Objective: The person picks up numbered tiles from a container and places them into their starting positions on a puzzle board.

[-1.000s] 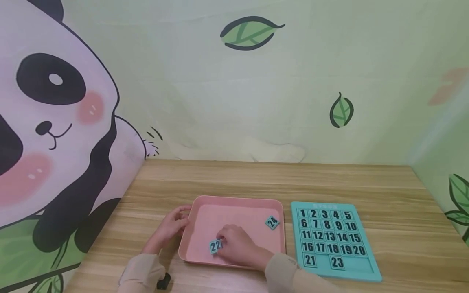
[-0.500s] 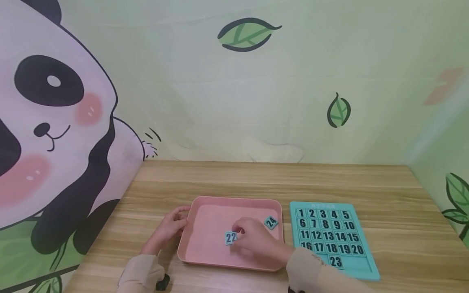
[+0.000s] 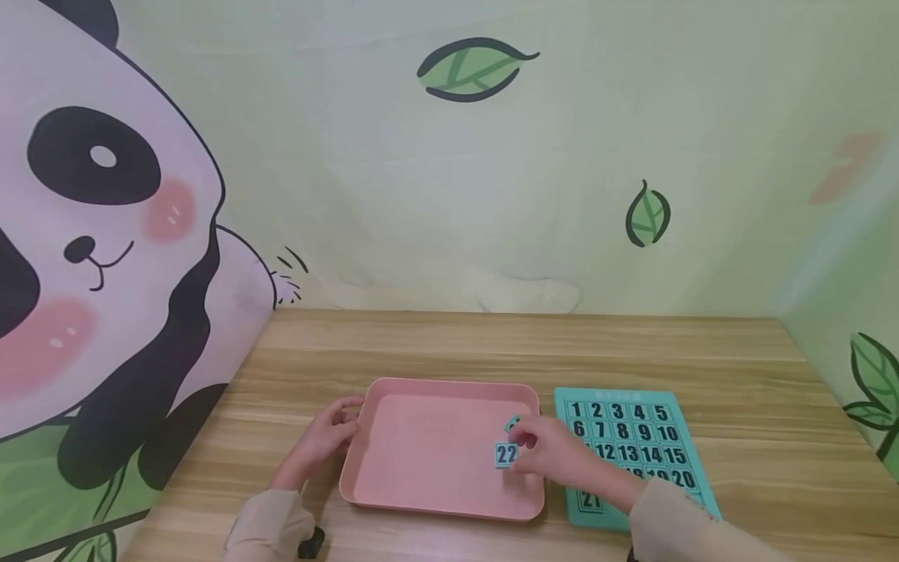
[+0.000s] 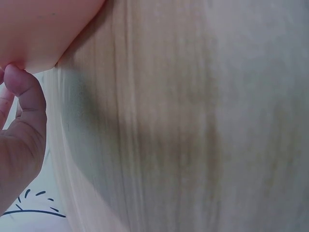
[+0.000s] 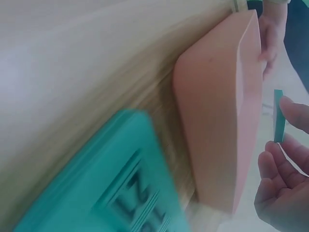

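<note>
My right hand (image 3: 551, 453) pinches a small blue-green number tile (image 3: 506, 455), marked 22, between thumb and fingers over the right part of the pink tray (image 3: 428, 511). In the right wrist view the tile (image 5: 279, 116) shows edge-on between the fingertips. Another tile (image 3: 512, 422), in the tray just behind the hand, is mostly covered by it. My left hand (image 3: 325, 437) rests against the tray's left rim, its thumb (image 4: 24, 87) touching the outer wall in the left wrist view. The blue-green number board (image 3: 684, 414) lies right of the tray, its lower part hidden behind my right forearm.
A wooden table (image 3: 421, 336) carries the tray and the board side by side. Behind it stands a pale green backdrop (image 3: 337, 156) with a printed panda (image 3: 175, 226) and leaves. A narrow strip of table separates tray and board.
My right hand has carried the 22 tile rightward across the tray, and its forearm now covers more of the board. The 24 tile has become mostly hidden. My left hand has stayed at the rim.
</note>
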